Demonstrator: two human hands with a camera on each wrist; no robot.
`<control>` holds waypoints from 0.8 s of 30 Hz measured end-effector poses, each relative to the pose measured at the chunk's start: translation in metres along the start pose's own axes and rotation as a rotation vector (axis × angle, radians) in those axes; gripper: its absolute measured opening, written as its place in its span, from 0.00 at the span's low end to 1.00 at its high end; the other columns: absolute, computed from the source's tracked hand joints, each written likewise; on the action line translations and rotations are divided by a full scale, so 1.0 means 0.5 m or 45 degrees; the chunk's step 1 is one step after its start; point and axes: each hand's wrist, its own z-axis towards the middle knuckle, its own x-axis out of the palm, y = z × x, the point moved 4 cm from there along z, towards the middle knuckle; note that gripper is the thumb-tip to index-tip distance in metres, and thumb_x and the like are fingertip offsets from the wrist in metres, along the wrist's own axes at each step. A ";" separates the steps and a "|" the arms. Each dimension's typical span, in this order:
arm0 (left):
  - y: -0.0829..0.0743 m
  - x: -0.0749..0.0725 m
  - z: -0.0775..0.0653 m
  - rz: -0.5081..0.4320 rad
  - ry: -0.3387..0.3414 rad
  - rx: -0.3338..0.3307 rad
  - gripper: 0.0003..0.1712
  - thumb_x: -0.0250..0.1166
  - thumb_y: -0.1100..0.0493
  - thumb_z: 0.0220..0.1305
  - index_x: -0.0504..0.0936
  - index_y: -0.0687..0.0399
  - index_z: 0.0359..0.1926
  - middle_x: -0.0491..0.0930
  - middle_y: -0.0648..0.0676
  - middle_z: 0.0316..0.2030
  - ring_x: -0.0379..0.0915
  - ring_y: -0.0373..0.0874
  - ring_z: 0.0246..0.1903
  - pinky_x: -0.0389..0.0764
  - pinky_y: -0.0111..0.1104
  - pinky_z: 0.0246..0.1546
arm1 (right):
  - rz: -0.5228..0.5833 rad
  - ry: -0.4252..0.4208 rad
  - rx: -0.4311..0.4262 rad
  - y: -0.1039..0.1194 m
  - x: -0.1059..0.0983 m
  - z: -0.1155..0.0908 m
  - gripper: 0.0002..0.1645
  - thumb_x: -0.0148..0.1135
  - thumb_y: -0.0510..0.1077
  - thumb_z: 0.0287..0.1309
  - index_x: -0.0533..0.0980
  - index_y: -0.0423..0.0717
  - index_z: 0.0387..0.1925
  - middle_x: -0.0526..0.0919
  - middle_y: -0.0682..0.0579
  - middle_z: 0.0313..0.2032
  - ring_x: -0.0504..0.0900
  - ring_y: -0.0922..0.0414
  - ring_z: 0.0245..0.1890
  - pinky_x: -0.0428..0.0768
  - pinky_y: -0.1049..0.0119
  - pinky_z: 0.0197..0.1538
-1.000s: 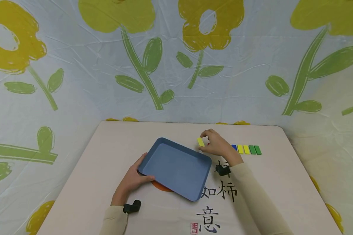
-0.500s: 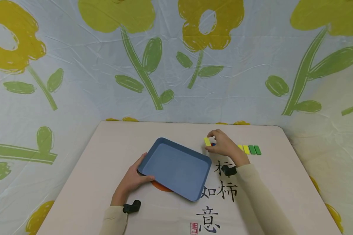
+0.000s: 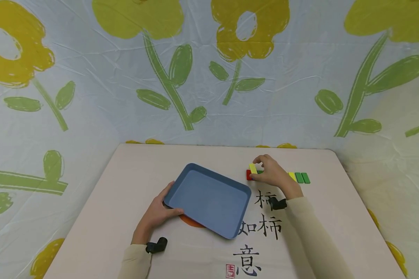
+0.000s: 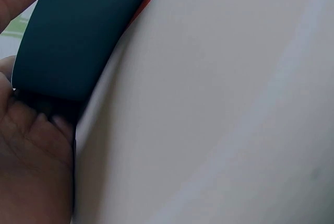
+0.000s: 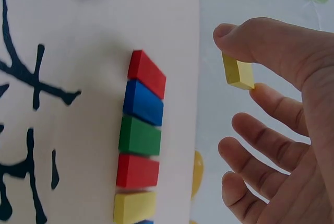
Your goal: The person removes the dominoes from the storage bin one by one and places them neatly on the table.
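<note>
My left hand [image 3: 160,211] grips the left corner of a blue tray [image 3: 209,199], thumb along the near rim. In the left wrist view the tray's outer wall [image 4: 68,36] shows dark, with curled fingers at its edge. My right hand [image 3: 274,173] pinches a yellow block [image 3: 253,168] between thumb and index finger. The right wrist view has this block [image 5: 238,72] held upright, apart from the row, the other fingers loosely bent. Beside it a row of blocks lies on the table: red [image 5: 147,74], blue [image 5: 142,102], green [image 5: 140,135], red [image 5: 137,171], yellow [image 5: 134,207].
Past my right wrist the row continues with a yellow block [image 3: 292,177] and green blocks [image 3: 302,178]. The pale tablecloth [image 3: 132,166] carries printed black characters [image 3: 248,260] and an orange shape [image 3: 191,221] partly under the tray. A flowered cloth [image 3: 283,97] stands behind the table.
My right hand has moved to the right above the row, carrying the yellow block. A red block at the row's left end has come into sight. The left hand and tray have not moved.
</note>
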 end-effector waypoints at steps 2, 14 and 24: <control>0.000 0.000 0.000 -0.007 0.002 0.000 0.65 0.83 0.46 0.50 0.51 0.32 0.82 0.52 0.54 0.81 0.48 0.59 0.80 0.57 0.62 0.74 | 0.002 -0.007 0.001 -0.008 -0.003 -0.004 0.32 0.74 0.49 0.58 0.75 0.36 0.57 0.75 0.36 0.59 0.77 0.38 0.58 0.81 0.42 0.58; 0.001 0.001 0.001 -0.001 0.000 0.004 0.65 0.83 0.46 0.50 0.51 0.31 0.82 0.52 0.54 0.81 0.48 0.59 0.80 0.57 0.62 0.74 | -0.035 -0.066 0.038 -0.060 -0.026 -0.035 0.32 0.75 0.49 0.56 0.75 0.34 0.56 0.76 0.34 0.57 0.78 0.35 0.55 0.81 0.40 0.56; 0.002 0.001 0.000 0.008 -0.001 -0.004 0.65 0.83 0.45 0.50 0.51 0.30 0.82 0.52 0.54 0.81 0.47 0.59 0.80 0.56 0.62 0.75 | -0.053 -0.052 0.103 -0.091 -0.039 -0.048 0.32 0.74 0.48 0.58 0.74 0.34 0.58 0.75 0.32 0.59 0.76 0.35 0.57 0.80 0.39 0.58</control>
